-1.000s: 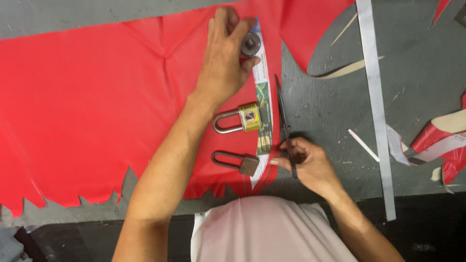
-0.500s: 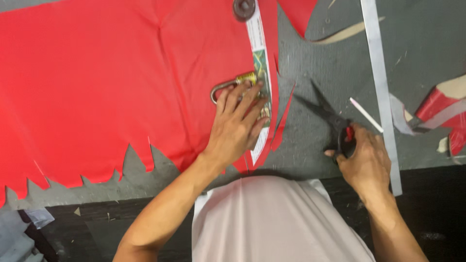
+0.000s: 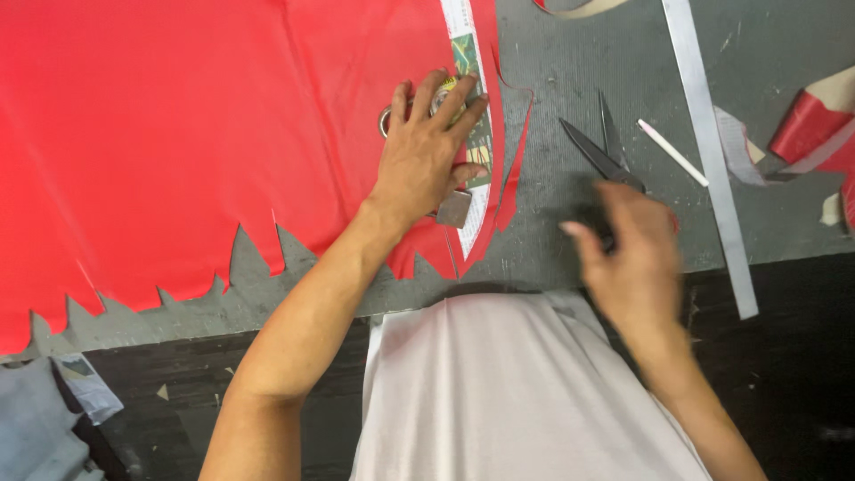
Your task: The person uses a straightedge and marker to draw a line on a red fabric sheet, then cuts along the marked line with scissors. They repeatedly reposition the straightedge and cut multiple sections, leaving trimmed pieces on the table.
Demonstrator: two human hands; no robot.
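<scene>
L hand (image 3: 426,156) flat, fingers spread, pressing padlocks (image 3: 454,207) + paper strip (image 3: 474,151) on red sheet (image 3: 178,125), frame centre-top. R hand (image 3: 628,254) blurred over scissors (image 3: 598,151), centre-right; grip: can't tell. Sheet looks thin, floppy, slick: pin flat near edge. Count: 2 padlocks, 1 scissors, 1 sheet.

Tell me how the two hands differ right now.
The left hand lies flat, fingers spread, pressing padlocks onto the red sheet; the right hand is blurred, over the grey table at the black scissors. Whether it grips them is unclear. Both are bare.
</scene>
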